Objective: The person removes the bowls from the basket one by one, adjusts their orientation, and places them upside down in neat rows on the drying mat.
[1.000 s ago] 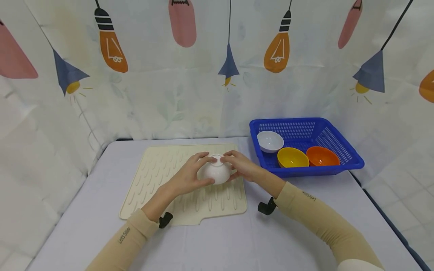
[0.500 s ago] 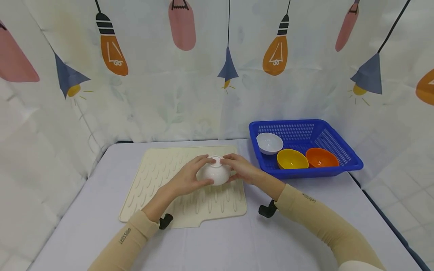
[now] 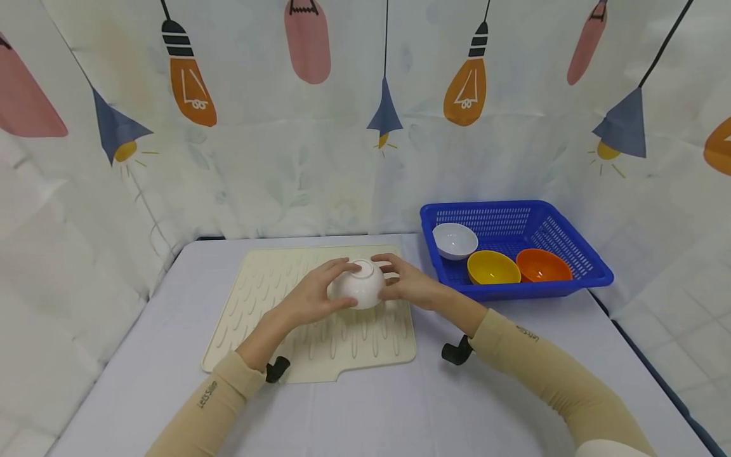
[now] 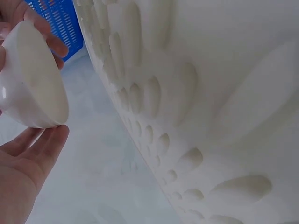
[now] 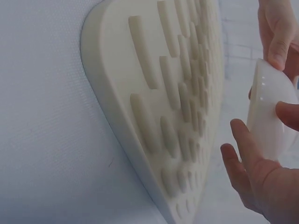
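Observation:
In the head view, a small white bowl (image 3: 361, 285) is held upside down above a cream drying mat (image 3: 320, 355), its foot ring facing up. My left hand (image 3: 311, 294) grips it from the left, thumb low on the side and fingers near the base; the left wrist view shows fingertips at the rim of the bowl (image 4: 32, 77). At the bowl's right side is my right hand (image 3: 412, 282), fingers spread and loosened around it. The right wrist view has this right hand (image 5: 268, 182) with two fingers reaching past the rim; exact contact is hard to tell.
A blue plastic basket (image 3: 520, 291) stands at the back right of the white-covered table (image 3: 365, 412). Inside are a white bowl (image 3: 455, 241), a yellow bowl (image 3: 493, 268) and an orange bowl (image 3: 544, 265). A printed curtain (image 3: 257, 178) hangs behind.
My right fingers have come off the bowl's foot ring and spread apart. The bowl has tilted and shifted slightly left in my left hand. The basket and mat stay put.

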Demonstrator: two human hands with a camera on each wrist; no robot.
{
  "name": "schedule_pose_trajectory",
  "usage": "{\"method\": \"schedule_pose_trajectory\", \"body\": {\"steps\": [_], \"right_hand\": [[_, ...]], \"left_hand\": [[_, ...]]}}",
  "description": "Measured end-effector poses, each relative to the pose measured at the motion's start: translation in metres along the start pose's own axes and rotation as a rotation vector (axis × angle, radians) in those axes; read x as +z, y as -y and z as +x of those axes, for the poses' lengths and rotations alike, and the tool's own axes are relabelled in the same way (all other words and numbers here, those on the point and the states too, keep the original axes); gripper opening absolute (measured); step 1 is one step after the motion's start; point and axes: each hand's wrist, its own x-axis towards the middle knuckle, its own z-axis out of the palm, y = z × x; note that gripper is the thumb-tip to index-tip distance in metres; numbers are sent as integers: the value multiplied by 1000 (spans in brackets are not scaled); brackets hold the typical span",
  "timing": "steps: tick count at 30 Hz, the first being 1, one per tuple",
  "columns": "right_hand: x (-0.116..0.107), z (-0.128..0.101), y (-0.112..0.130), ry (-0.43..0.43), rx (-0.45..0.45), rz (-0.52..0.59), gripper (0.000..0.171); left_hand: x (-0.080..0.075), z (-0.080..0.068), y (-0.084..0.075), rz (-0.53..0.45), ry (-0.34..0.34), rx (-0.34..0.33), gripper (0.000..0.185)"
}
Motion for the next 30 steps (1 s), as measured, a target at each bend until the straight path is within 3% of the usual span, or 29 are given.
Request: {"method": "schedule_pose_trajectory", "body": {"steps": [13, 17, 25, 30], "right_hand": [[-3, -2, -6, -21, -156, -243, 75], [-2, -1, -6, -7, -247, -277, 74], [0, 1, -13, 15, -479, -349, 70], [1, 3, -13, 2, -521, -370, 67]], "left_hand": [[-1, 0, 8, -97, 6, 27, 58], [-1, 1, 9, -131, 7, 36, 59], [-3, 3, 9, -175, 5, -27, 58], [-5, 2, 10, -195, 8, -49, 57]]}}
